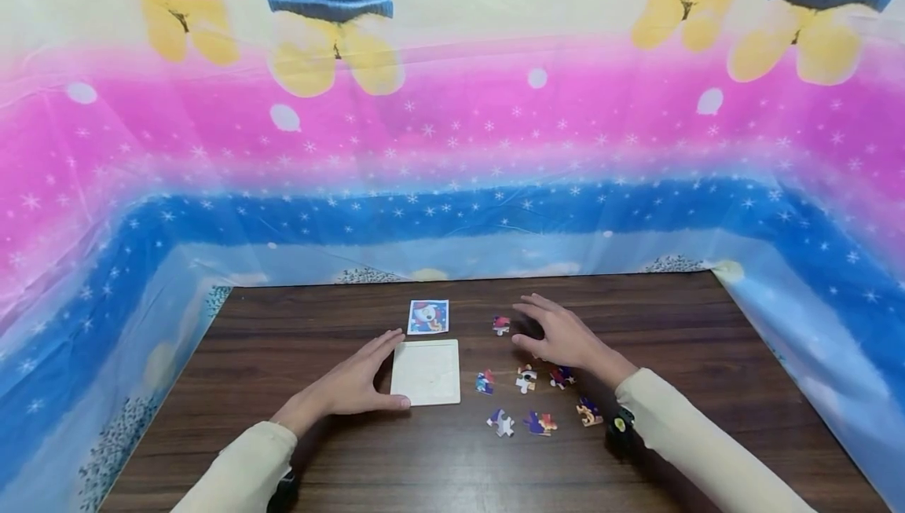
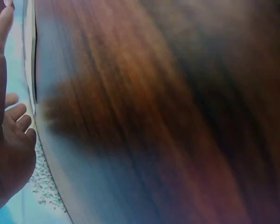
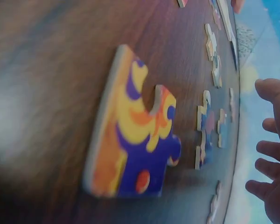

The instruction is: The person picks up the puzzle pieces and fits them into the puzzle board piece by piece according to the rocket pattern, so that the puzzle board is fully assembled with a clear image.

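Observation:
My left hand (image 1: 349, 379) is at the left side of a cream square puzzle tray (image 1: 426, 373), thumb by its near edge and straight fingers by its far left corner. My right hand (image 1: 558, 334) hovers over the pieces, fingers spread and holding nothing. Just left of its fingertips lies a red and white jigsaw piece (image 1: 500, 325). Below that hand are a white piece (image 1: 525, 378) and a dark red and purple piece (image 1: 562, 377). Large in the right wrist view is an orange, yellow and purple piece (image 3: 144, 135).
Behind the tray lies a square picture card (image 1: 428, 316) with a cartoon figure. More loose pieces, including a blue and red one (image 1: 484, 382), a white and purple one (image 1: 500, 422) and a purple and orange one (image 1: 540, 423), lie right of the tray. A printed cloth (image 1: 452, 214) surrounds the wooden table (image 1: 318, 466).

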Available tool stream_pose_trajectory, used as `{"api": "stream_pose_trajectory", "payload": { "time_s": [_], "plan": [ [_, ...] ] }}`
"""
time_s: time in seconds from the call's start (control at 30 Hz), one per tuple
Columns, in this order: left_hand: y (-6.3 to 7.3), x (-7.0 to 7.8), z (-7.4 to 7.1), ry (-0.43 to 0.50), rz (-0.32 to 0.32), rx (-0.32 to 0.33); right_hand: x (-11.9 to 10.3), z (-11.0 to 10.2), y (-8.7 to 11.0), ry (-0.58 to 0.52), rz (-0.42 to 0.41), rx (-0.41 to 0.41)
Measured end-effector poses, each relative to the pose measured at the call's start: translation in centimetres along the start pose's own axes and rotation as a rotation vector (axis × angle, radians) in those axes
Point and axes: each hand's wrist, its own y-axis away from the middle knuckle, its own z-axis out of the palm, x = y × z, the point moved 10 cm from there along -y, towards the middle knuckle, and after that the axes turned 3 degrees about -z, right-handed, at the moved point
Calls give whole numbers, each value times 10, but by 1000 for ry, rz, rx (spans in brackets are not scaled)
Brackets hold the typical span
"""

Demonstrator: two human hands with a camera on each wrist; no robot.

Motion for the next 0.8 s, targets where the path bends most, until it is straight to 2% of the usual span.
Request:
{"api": "stream_pose_trajectory", "payload": {
  "time_s": [0.17, 0.4, 0.67, 0.8],
  "plan": [
    [-2, -5, 3, 31, 7, -14, 1, 10, -10, -15, 1, -22],
    [-6, -5, 3, 44, 39, -15, 4, 15, -19, -18, 0, -21],
    [-7, -5, 3, 25, 32, 0, 10, 20, -25, 11, 42, -42],
    [-5, -7, 2, 26, 26, 4, 7, 21, -30, 30, 33, -35]
  ]
}}
